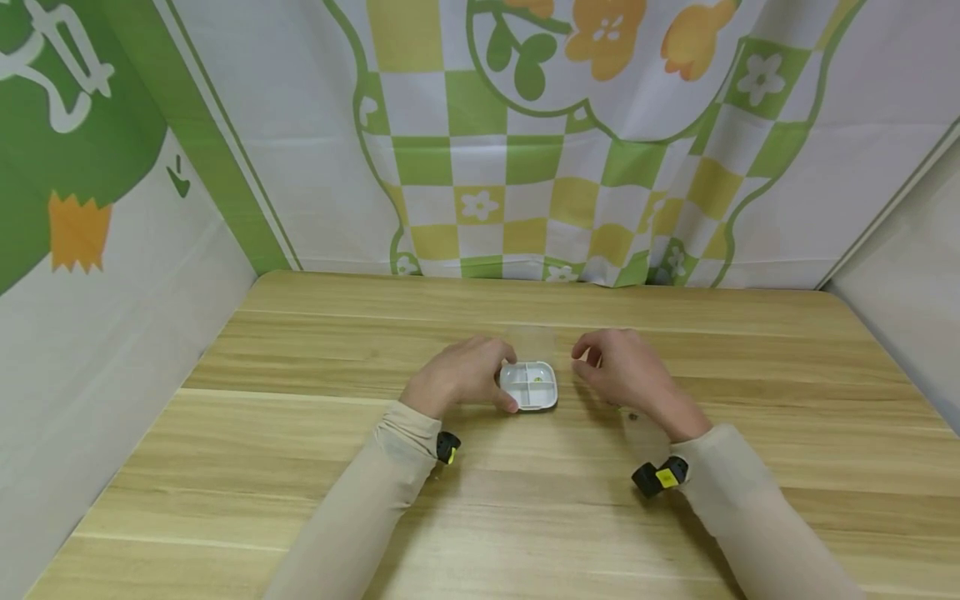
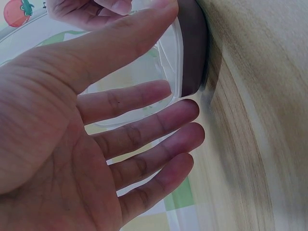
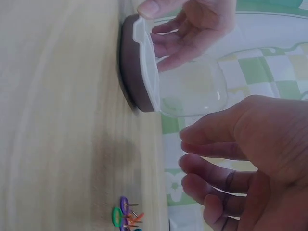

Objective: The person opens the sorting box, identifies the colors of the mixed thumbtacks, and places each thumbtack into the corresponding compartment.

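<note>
A person sits at a light wooden table (image 1: pixel 300 467) walled in by white cloth printed with green and yellow checks and orange flowers. In the middle of the table lies a small white compartment box (image 1: pixel 529 385), split into four sections, with its clear lid (image 3: pixel 192 86) standing open on the far side. At least one section holds something small and yellow-green; what the others hold is too small to tell. The left hand (image 1: pixel 461 373) rests against the box's left edge: the thumb lies along the near rim while the other fingers (image 2: pixel 144 130) are straight and slightly spread beside it, not curled round anything. The right hand (image 1: pixel 626 367) hovers just to the right of the box without touching it, its fingers (image 3: pixel 216 159) loosely bent and a little apart, holding nothing. In the right wrist view, a few coloured push pins (image 3: pixel 126 217) lie on the table near that hand; they cannot be made out in the head view. Judging by this, the box is already open and steadied, and some pins appear to be outside it, so sorting or filling looks only partly done. Both forearms wear beige sleeves with small black and yellow wrist devices.
</note>
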Demonstrator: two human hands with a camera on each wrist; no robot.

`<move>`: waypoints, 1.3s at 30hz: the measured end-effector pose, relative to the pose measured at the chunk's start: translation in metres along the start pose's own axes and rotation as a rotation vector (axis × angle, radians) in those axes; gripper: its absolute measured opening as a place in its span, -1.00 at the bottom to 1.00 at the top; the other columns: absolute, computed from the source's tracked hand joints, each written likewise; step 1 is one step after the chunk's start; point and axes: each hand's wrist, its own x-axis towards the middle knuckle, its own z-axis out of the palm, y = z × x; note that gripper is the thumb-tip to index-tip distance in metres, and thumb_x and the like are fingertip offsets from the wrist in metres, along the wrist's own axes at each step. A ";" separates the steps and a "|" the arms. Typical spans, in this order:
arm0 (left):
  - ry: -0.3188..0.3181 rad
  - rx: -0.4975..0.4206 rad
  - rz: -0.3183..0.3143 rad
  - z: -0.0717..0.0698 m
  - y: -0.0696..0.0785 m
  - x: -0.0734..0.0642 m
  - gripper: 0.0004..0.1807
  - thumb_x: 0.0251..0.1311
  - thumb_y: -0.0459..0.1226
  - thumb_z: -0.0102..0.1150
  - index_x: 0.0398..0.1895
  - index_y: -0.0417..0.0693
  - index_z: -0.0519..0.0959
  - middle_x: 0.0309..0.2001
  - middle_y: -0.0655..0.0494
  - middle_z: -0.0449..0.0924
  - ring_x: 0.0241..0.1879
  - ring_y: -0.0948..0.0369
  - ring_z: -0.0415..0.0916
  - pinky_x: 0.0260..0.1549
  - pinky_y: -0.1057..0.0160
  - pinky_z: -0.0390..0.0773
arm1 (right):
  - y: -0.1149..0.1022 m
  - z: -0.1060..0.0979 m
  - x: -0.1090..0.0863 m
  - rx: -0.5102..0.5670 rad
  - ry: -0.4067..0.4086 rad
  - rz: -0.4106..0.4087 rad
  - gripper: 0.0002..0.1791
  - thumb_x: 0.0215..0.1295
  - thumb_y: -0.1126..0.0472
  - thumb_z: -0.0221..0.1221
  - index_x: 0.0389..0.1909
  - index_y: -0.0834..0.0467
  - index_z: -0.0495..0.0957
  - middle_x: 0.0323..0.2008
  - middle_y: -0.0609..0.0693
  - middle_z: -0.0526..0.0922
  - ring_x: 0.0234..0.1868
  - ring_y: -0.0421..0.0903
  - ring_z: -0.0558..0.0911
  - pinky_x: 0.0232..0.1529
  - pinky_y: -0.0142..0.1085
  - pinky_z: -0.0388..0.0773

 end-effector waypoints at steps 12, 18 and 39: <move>0.004 -0.013 -0.013 0.000 0.001 -0.001 -0.28 -0.07 -0.10 0.64 0.17 -0.20 0.60 -0.08 0.03 0.63 -0.15 0.16 0.50 -0.05 0.09 0.52 | 0.013 -0.017 -0.002 -0.048 -0.061 -0.049 -0.93 0.21 0.31 0.26 -0.34 0.14 0.71 -0.49 -0.10 0.63 -0.47 -0.15 0.56 -0.32 -0.13 0.51; 0.003 -0.016 -0.018 -0.001 0.002 -0.002 -0.27 -0.06 -0.09 0.63 0.19 -0.19 0.59 -0.05 0.03 0.63 -0.13 0.16 0.50 -0.04 0.08 0.52 | 0.016 -0.027 -0.006 -0.026 -0.145 -0.077 -0.89 0.19 0.34 0.26 -0.48 0.10 0.67 -0.56 -0.14 0.56 -0.49 -0.16 0.47 -0.36 -0.21 0.44; 0.002 -0.005 -0.014 -0.001 0.002 -0.003 -0.27 -0.05 -0.08 0.63 0.20 -0.19 0.59 0.01 0.00 0.63 -0.09 0.14 0.51 -0.02 0.08 0.52 | 0.023 -0.040 -0.011 0.002 -0.425 -0.031 -0.83 -0.01 0.36 0.38 -0.60 0.03 0.65 -0.59 -0.16 0.58 -0.51 -0.18 0.46 -0.43 -0.28 0.39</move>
